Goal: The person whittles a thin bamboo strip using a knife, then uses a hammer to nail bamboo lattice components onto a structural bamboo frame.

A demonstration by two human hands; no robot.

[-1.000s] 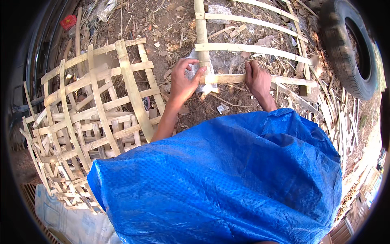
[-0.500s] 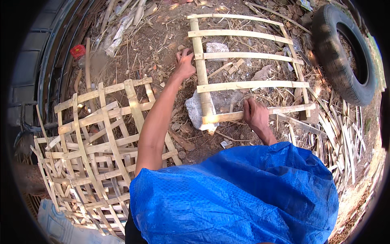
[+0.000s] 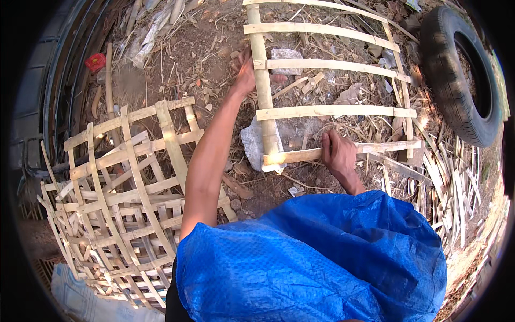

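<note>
A ladder-like bamboo frame (image 3: 327, 110), made of pale split slats across two rails, lies ahead of me. My left hand (image 3: 248, 75) reaches under its left rail. Fingers show on the rail's left side and a digit pokes out on its right, so the hand is closed around the rail; the part beneath is hidden and slightly blurred. My right hand (image 3: 339, 155) is closed over the nearest slat, right of its middle. The frame's near left corner is over a whitish stone (image 3: 251, 142). A second pale stone (image 3: 287, 60) shows between the slats.
A woven bamboo lattice (image 3: 126, 198) stands on the left. An old tyre (image 3: 448, 75) is at the far right, above a heap of bamboo strips (image 3: 450, 188). Blue sheeting (image 3: 311, 257) covers my lap. A red packet (image 3: 95, 62) lies on the littered soil.
My left hand has slid from beside the left rail to under and around it. The frame's far end has risen, while the right hand stays on the near slat. The view has shifted slightly.
</note>
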